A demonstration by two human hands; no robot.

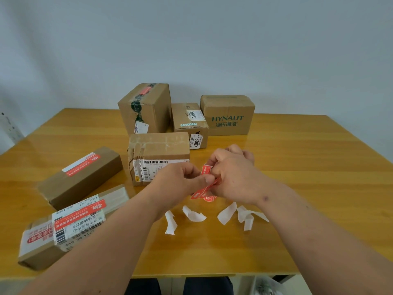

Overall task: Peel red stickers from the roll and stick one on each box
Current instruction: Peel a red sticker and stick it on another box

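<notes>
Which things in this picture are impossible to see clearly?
Head view:
- Sticker roll: mostly covered by the right hand and left hand.
- HYNAUT box: its top is seen too flat to show any sticker.
- Nearest box: blurred, small print unreadable.

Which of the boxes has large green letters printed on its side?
The far right box at the back: its front reads HYNAUT in green. The other boxes show only tape, white labels or red stickers.

We've got open table [308, 167] on the right; boxes [158, 154] crowd the left and back, paper scraps [225, 215] litter the near middle.
</notes>
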